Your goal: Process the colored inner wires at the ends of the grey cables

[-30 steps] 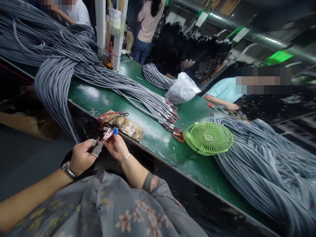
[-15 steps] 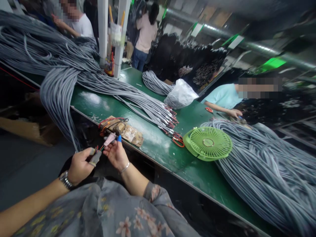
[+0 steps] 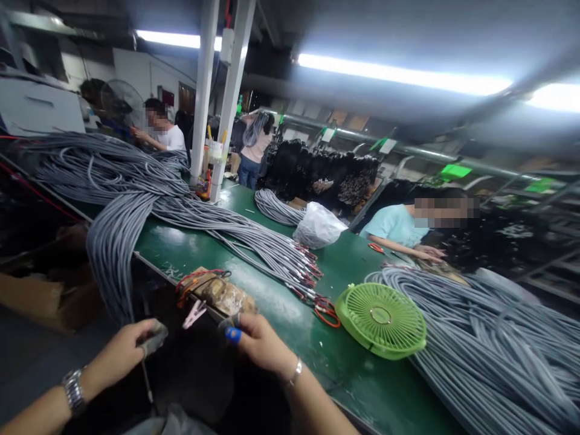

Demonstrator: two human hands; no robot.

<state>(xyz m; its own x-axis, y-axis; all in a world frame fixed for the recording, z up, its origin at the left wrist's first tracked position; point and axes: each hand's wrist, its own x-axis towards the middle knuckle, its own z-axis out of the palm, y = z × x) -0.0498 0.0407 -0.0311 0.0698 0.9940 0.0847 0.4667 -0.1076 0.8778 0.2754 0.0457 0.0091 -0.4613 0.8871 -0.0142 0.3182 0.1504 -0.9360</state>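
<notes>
My left hand [image 3: 138, 347], with grey covers on its fingertips, is closed in a pinch left of the table's edge. A thin grey cable [image 3: 147, 383] hangs down from its fingers. My right hand [image 3: 260, 341] is closed at the table's front edge, blue tape round a finger; whatever lies in its pinch is too small to make out. Between the hands, a pale pink clothes peg [image 3: 194, 315] sticks out from the edge. Behind it is a brown, tape-wrapped block [image 3: 229, 296] with red and black wires [image 3: 193, 279].
Bundles of grey cable [image 3: 244, 235] with red-wired ends lie along the green table [image 3: 281, 311]. A green fan [image 3: 380, 317] stands at the right beside another cable heap [image 3: 489, 338]. A white plastic bag [image 3: 319, 225] and orange-handled scissors [image 3: 327, 311] are there too. Co-workers [image 3: 394, 226] are across the table.
My hands have moved apart: the left went left and down, the right went right and away from the peg. The coloured wires no longer show at the peg. The view has tilted up.
</notes>
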